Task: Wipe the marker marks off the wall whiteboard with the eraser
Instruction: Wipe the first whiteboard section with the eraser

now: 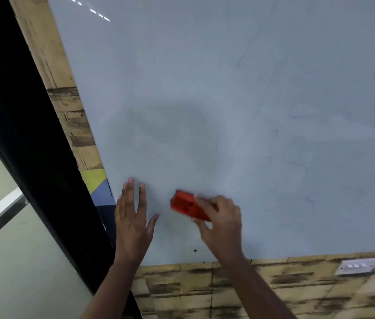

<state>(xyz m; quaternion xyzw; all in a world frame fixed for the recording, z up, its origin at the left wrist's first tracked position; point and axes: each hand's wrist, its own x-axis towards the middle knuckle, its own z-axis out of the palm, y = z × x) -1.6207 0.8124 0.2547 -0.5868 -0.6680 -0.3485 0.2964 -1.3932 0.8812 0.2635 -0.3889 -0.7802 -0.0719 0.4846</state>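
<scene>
Left hand (133,217) flat against the whiteboard (205,88), fingers straight and slightly spread, holding nothing. Right hand (221,217) curled round the red eraser (187,204), pressing it to the board just right of the left thumb, the two hands near but apart. Eraser low on the board, close to the lower left corner, its outline blurred.

Left edge of the board running just beside the left hand's fingers; bottom edge just below both wrists. Wide bare board open above and to the right of the eraser. Faint blue marker marks (297,163) scattered over the right half, well apart from the eraser; grey smears around the hands.

Yellow-brown patterned wall (205,288) bordering the board at left and below. White switch plate (358,265) set in the wall under the bottom edge, far right. Dark frame (21,111) slanting along the left, pale pane (21,261) beyond it.
</scene>
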